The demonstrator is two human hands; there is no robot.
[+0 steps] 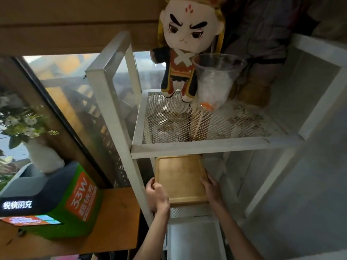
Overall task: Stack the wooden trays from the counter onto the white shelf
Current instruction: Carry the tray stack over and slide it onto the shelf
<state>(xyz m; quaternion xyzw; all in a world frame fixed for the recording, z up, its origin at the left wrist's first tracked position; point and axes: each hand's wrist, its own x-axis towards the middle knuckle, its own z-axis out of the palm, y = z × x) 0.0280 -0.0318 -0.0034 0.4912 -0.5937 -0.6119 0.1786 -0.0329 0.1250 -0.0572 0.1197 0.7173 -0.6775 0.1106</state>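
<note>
A wooden tray [180, 180] lies on the lower mesh level of the white shelf [216, 146], its far end tucked under the upper level. My left hand [156, 197] grips the tray's near left corner. My right hand [211, 186] holds its right edge, fingers laid along the rim. I cannot tell whether one tray or a stack lies there. The near edge of the tray sits close to the shelf's front rail.
On the upper mesh level stand a plush doll [183, 53] and a clear plastic cup [216, 79] with a straw. To the left, a wooden counter [116, 222] carries a green and black charging kiosk [50, 201] and a white vase of flowers [43, 154].
</note>
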